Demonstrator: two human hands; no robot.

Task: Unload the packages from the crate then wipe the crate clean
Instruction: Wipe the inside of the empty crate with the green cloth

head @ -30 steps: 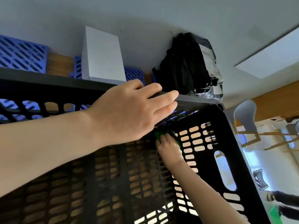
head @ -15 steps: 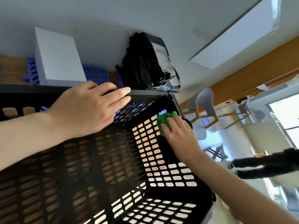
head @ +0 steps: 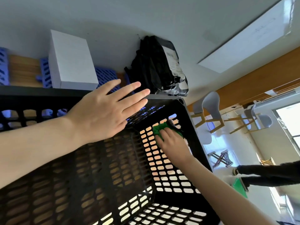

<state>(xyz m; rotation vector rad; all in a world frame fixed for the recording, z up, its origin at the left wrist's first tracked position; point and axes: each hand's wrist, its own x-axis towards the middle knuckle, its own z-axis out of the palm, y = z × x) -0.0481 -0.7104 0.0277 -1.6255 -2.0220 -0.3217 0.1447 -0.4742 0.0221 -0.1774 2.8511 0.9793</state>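
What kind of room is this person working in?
Probably an office or meeting room: grey chairs with wooden legs, what looks like a whiteboard, and a bright window.

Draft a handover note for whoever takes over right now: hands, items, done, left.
Left hand: open, fingers straight, at the black crate's far rim; contact unclear.
Right hand: presses the green cloth flat against the crate's inner right wall, near the top corner.
White box and black bagged package lie outside, beyond the far rim; no packages visible in the crate.
Done: unloading, apparently.
Left: wiping, in progress; other walls and floor probably remain.
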